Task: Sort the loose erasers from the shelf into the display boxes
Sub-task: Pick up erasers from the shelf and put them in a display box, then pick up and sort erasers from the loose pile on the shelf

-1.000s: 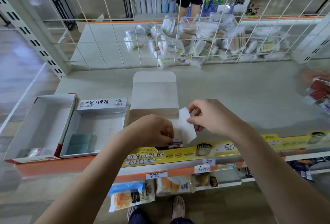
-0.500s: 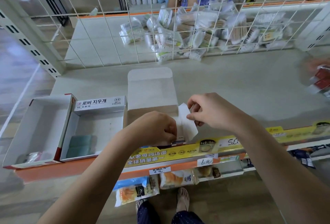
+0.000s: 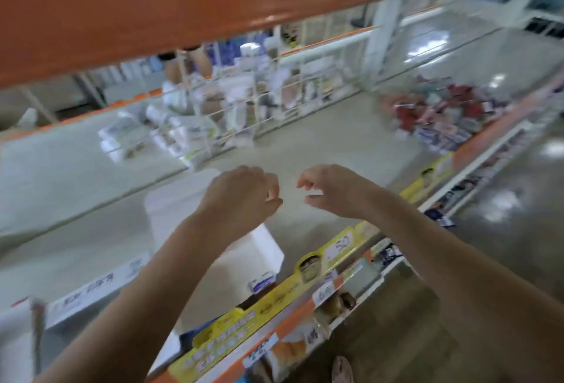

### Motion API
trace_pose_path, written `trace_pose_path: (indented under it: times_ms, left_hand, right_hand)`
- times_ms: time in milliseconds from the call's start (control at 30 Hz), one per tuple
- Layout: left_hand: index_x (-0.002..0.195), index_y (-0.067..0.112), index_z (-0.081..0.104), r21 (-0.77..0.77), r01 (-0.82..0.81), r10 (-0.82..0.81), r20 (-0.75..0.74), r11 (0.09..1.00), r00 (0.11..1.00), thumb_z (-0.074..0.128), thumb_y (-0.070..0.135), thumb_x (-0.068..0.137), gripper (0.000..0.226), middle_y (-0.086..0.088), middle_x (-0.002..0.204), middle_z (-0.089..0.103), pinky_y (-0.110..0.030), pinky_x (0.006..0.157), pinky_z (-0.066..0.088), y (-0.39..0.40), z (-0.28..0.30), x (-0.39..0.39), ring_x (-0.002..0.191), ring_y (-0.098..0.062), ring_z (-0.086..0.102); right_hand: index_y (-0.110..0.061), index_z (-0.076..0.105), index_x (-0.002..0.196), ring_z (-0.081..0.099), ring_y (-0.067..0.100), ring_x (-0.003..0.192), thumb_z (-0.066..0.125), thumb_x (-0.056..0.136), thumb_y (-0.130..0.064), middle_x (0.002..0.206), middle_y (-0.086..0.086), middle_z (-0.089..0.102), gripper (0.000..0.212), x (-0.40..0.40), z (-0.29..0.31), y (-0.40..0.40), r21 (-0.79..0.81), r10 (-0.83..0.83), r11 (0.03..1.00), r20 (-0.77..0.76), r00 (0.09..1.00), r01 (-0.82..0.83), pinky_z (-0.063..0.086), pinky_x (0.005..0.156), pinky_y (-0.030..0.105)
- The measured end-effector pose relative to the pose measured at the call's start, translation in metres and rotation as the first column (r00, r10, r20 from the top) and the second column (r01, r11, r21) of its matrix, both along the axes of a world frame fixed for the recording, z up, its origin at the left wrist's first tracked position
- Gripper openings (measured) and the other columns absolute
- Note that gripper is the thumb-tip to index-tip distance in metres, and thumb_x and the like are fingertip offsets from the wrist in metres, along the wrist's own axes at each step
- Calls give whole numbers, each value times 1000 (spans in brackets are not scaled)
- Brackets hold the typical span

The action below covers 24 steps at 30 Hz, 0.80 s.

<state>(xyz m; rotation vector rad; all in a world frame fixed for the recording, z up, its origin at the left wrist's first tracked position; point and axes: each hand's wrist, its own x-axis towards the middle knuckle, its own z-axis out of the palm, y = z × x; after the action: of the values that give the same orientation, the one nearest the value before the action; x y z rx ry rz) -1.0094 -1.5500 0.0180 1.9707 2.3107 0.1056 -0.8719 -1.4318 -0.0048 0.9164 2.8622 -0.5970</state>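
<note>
- Orange metal, the edge of an upper shelf (image 3: 128,7), fills the top of the tilted, motion-blurred view.
- Both hands hover above the grey shelf (image 3: 320,144), a short gap between them, neither touching anything.
- The left hand (image 3: 244,196) has its fingers loosely curled, thumb tip near the forefinger; nothing shows between them, though blur makes a tiny item impossible to rule out.
- The right hand (image 3: 332,190) is likewise loosely curled and holds nothing visible.
- Below the left forearm sits a white display box (image 3: 244,257) with its lid (image 3: 174,199) flipped up and back; its inside is mostly hidden by the arm.
- At that box's front edge lies a small white and blue packet (image 3: 262,280), possibly an eraser; too blurred to confirm.
- Further left stands a second display box (image 3: 88,291) with dark print on its white flap, cut off by the frame's lower left corner.
- A heap of red and white packets (image 3: 439,114) lies on the shelf at the far right, well apart from the hands.
- A wire grid (image 3: 244,98) runs along the back of the shelf, with pale wrapped goods (image 3: 171,132) piled behind it.
- A yellow price strip (image 3: 305,285) lines the shelf's front edge.
</note>
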Motion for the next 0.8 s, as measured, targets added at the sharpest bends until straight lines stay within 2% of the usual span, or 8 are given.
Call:
trace_pose_path:
  times_ms: [200,367,533,633,700,800]
  left_hand:
    - [119,29,53,-4,144,-144,-52,990,988,49,42,92,31,3,120,53,-31,90,37,101,6,59,114,-18,48]
    - [128,25,47,-22,172,-173,-76,985,982,51,41,91,40,-2,127,49,-33,91,36,194,-5,110,119,-23,45]
    - [132,19,44,-13,94,-94,-51,996,994,52,40,90,47,-5,131,48,-35,93,39,279,-30,145,120,-25,45]
    - [131,15,43,11,-1,1,-21,1000,1000,52,41,90,49,-8,127,50,-36,92,41,313,-47,154,120,-27,46]
    - [129,13,43,17,-60,60,9,998,998,52,44,90,51,-8,126,50,-37,92,41,327,-59,154,119,-27,47]
    - [126,10,42,2,-133,133,66,991,989,52,50,88,56,-8,123,52,-38,89,44,340,-76,152,115,-27,50]
  right_hand:
    - [-23,46,130,37,21,127,55,90,-25,132,2,44,42,52,-4,75,179,-127,976,-17,992,128,33,104,33]
    - [-20,38,138,32,23,133,54,92,-24,142,5,37,49,106,-11,159,203,-217,959,68,974,199,28,109,34]
    - [-14,39,139,32,21,133,50,94,-17,142,8,40,47,154,-18,233,261,-250,936,15,968,237,26,106,28]
    - [-9,42,134,43,22,124,54,93,-18,135,8,43,44,170,-26,261,295,-306,906,-40,951,304,35,99,27]
    - [-9,42,133,46,23,120,59,89,-21,134,8,43,48,176,-35,273,240,-341,907,-61,938,345,39,96,29]
    - [-10,44,133,41,24,126,57,88,-15,141,6,40,47,180,-46,285,190,-341,916,-98,935,354,36,101,32]
